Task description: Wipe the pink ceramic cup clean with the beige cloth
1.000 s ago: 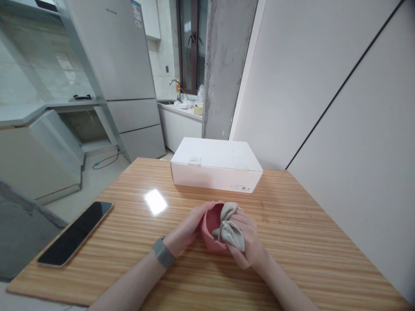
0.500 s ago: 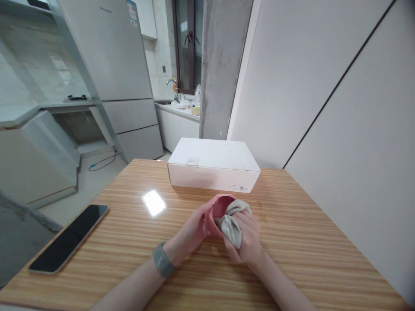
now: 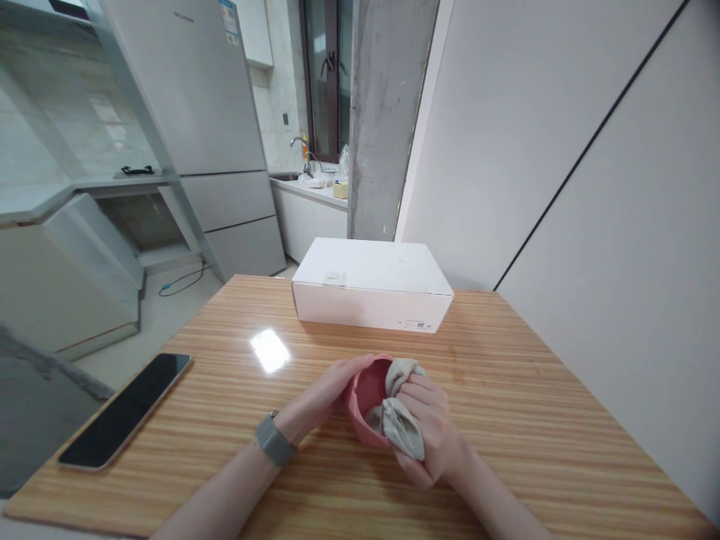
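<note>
A small pink bowl point(image 3: 365, 397) is tipped on its side just above the wooden table point(image 3: 506, 390), its opening facing me. My left hand point(image 3: 323, 394), with a grey watch on the wrist, is wrapped round the bowl's left rim. My right hand point(image 3: 430, 431) is closed on a beige cloth point(image 3: 400, 420), which it presses into the bowl's inside. Part of the cloth hangs over my fingers.
A closed white cardboard box point(image 3: 371, 283) lies at the table's far side. A dark phone point(image 3: 127, 409) rests face up near the left edge. A white wall runs along the right. A fridge, a concrete pillar and a kitchen counter stand beyond the table.
The bowl has turned and dropped a little between my hands since half a second ago, and the cloth has shifted inside it. The box and phone stay put.
</note>
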Demonstrator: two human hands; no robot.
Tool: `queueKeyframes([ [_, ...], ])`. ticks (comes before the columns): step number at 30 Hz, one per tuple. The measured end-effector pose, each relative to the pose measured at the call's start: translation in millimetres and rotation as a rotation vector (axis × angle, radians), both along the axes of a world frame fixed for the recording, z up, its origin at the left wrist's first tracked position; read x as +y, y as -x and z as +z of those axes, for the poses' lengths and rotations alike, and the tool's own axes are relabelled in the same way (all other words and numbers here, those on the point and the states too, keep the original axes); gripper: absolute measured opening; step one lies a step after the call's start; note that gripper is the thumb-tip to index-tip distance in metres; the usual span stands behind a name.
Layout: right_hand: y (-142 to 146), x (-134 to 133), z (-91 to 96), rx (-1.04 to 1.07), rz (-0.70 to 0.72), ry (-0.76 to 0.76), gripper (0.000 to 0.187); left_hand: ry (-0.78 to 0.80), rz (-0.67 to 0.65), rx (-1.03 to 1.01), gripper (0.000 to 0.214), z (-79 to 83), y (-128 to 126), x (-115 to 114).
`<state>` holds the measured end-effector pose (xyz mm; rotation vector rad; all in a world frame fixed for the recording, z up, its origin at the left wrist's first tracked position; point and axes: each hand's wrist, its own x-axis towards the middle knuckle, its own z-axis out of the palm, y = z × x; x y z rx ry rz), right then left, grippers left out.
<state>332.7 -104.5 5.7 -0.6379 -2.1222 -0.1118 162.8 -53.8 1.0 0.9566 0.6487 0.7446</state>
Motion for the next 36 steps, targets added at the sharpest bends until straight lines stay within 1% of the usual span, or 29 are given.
queueKeyframes([
  [3,-3,4,1.3,-0.009,-0.027,0.012,0.007,0.015,0.040,-0.027,0.041,-3.1,-2,1],
  [5,-3,6,2.6,-0.025,-0.067,0.033,0.007,0.070,0.081,-0.019,0.044,-7.5,-4,1],
  [7,-1,8,3.0,-0.050,-0.131,0.044,0.010,0.136,0.136,-0.007,0.048,-12.6,-8,0],
  [9,4,8,2.4,-0.067,-0.230,0.039,0.012,0.172,0.206,-0.025,0.050,-16.3,-12,-1],
  [11,9,9,1.5,-0.073,-0.329,0.019,0.011,0.170,0.264,-0.093,0.047,-16.9,-15,-2],
  [13,13,10,0.8,-0.053,-0.372,0.006,0.010,0.159,0.270,-0.189,0.043,-14.2,-16,-3],
  [16,12,11,-0.4,0.016,-0.302,-0.014,0.007,0.155,0.168,-0.297,0.045,-8.9,-15,-4],
  [18,9,10,-0.7,0.068,-0.217,-0.012,0.006,0.185,0.079,-0.304,0.047,-8.1,-14,-4],
  [20,6,7,0.0,0.109,-0.130,0.016,0.007,0.214,0.034,-0.286,0.049,-10.4,-13,-5],
  [22,4,5,1.7,0.133,-0.072,0.057,0.007,0.226,0.019,-0.253,0.048,-13.6,-11,-4],
  [25,4,3,4.4,0.139,-0.030,0.087,0.008,0.236,-0.013,-0.156,0.048,-14.6,-7,-2],
  [28,5,1,5.4,0.112,0.017,0.094,0.007,0.227,-0.018,-0.069,0.052,-8.6,-3,1],
  [32,7,-2,6.4,0.097,0.037,0.134,0.004,0.110,0.035,0.045,0.037,2.2,3,2],
  [34,8,-3,8.2,0.101,0.042,0.161,0.006,0.113,-0.005,0.102,0.035,4.1,8,4],
  [36,8,-3,10.4,0.100,0.036,0.173,0.008,0.151,-0.035,0.124,0.036,2.6,12,6],
])
